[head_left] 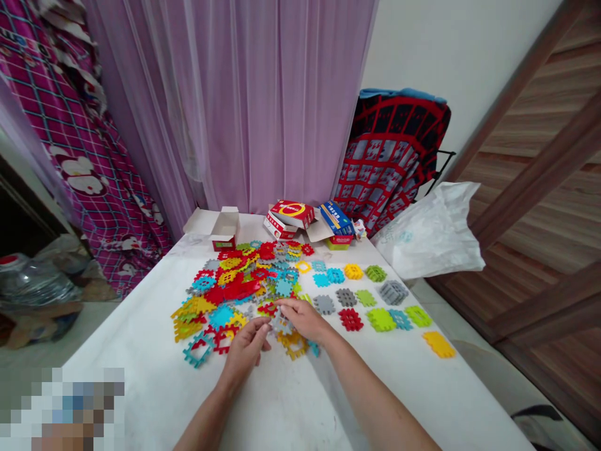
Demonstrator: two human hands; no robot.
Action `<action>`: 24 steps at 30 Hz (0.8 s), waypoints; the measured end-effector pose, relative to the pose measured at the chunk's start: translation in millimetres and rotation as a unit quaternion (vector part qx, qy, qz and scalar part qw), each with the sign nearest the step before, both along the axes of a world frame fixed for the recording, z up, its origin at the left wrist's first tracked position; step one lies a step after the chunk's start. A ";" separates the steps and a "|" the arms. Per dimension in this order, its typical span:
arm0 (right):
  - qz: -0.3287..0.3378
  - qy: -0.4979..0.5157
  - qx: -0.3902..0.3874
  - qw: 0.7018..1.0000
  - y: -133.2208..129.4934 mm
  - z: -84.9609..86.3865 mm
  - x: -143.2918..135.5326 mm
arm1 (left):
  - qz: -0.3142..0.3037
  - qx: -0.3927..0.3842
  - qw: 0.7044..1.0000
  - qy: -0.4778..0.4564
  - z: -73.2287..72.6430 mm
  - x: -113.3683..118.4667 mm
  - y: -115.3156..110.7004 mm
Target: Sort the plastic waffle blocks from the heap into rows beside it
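Coloured notched plastic pieces lie in a wide heap on the white table (154,357). At the heap's near edge, my left hand (248,343) is closed, thumb against the fingers; anything between them is too small to make out. My right hand (300,315) is just beside it, its fingers bent over a grey piece (282,324). Below my right hand is a dark yellow piece (292,346). Right of the heap, sorted pieces lie in rows, among them a red one (351,319), a lime green one (380,319) and a yellow one (440,344).
Behind the heap stand an open box (225,228), a red and white box (293,213) and a blue box (336,218). A white plastic bag (429,235) hangs by the table's right edge. A purple curtain (267,106) is behind the table.
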State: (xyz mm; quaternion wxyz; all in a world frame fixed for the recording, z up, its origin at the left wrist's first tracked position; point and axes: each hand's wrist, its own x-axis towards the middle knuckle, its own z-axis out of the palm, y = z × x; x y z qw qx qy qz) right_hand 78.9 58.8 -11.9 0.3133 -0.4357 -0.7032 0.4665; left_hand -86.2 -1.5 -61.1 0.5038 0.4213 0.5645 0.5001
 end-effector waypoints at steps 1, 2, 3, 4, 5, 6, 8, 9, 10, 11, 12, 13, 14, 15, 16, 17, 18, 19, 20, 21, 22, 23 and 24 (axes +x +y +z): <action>0.008 -0.006 0.010 1.000 -1.4 -0.8 -3.7 | -0.002 -0.003 1.000 -0.002 -2.4 -0.4 0.6; 0.015 -0.009 0.014 1.000 -2.2 -1.4 -6.6 | -0.003 -0.007 1.000 -0.004 -4.5 -0.7 1.1; 0.019 -0.008 0.012 1.000 -2.7 -1.5 -8.5 | -0.003 -0.010 1.000 -0.007 -6.1 -0.7 1.7; 0.017 -0.005 0.009 1.000 -3.1 -1.2 -9.6 | -0.001 -0.012 1.000 -0.010 -7.1 -0.7 2.1; 0.005 0.002 0.006 1.000 -3.6 -0.7 -10.0 | 0.002 -0.014 1.000 -0.014 -7.5 -0.5 2.6; -0.014 0.014 0.000 1.000 -4.4 -0.1 -9.8 | 0.007 -0.016 1.000 -0.019 -7.2 -0.3 2.9; -0.059 0.052 -0.027 0.997 -7.7 0.0 -8.6 | 0.021 -0.017 0.999 -0.029 -5.1 -0.1 3.2; -0.076 0.074 -0.048 0.993 -10.2 -1.1 -8.1 | 0.029 -0.016 0.999 -0.033 -3.5 -0.1 3.1; -0.084 0.095 -0.071 0.989 -13.4 -3.4 -7.9 | 0.035 -0.014 0.999 -0.037 -2.0 -0.2 2.9; -0.084 0.111 -0.091 0.986 -17.0 -6.7 -8.2 | 0.040 -0.012 0.998 -0.041 -0.6 -0.2 2.6; -0.081 0.121 -0.104 0.984 -20.7 -10.9 -8.9 | 0.042 -0.010 0.998 -0.043 0.3 -0.3 2.4; -0.079 0.128 -0.107 0.983 -24.3 -15.6 -9.9 | 0.041 -0.009 0.998 -0.044 0.9 -0.3 2.2; -0.081 0.132 -0.103 0.982 -27.3 -20.3 -11.0 | 0.039 -0.009 0.998 -0.045 0.9 -0.2 2.2; -0.089 0.135 -0.094 0.982 -29.7 -24.6 -11.9 | 0.035 -0.009 0.998 -0.044 0.7 0.0 2.2; -0.103 0.137 -0.083 0.982 -31.2 -27.9 -12.4 | 0.032 -0.009 0.998 -0.044 0.2 0.2 2.3; -0.120 0.135 -0.070 0.981 -32.0 -29.9 -12.2 | 0.030 -0.008 0.999 -0.043 -0.4 0.4 2.3; -0.137 0.131 -0.056 0.980 -32.1 -30.4 -11.2 | 0.029 -0.007 0.999 -0.042 -0.7 0.6 2.1; -0.148 0.123 -0.039 0.981 -31.8 -29.6 -9.4 | 0.030 -0.004 0.999 -0.042 -0.8 0.7 1.8; -0.150 0.110 -0.018 0.982 -31.3 -27.4 -7.0 | 0.032 -0.002 0.999 -0.042 -0.6 0.7 1.4; -0.143 0.093 0.003 0.985 -30.8 -24.4 -4.3 | 0.034 0.001 0.999 -0.042 0.0 0.8 0.7; -0.129 0.072 0.022 0.989 -30.3 -20.9 -1.5 | 0.034 0.003 0.999 -0.042 0.9 0.8 0.0; -0.111 0.049 0.037 0.992 -29.9 -17.3 0.9 | 0.033 0.004 0.999 -0.041 2.0 0.9 -0.7; -0.094 0.026 0.049 0.994 -29.5 -13.8 2.9 | 0.030 0.004 0.999 -0.041 3.2 1.0 -1.3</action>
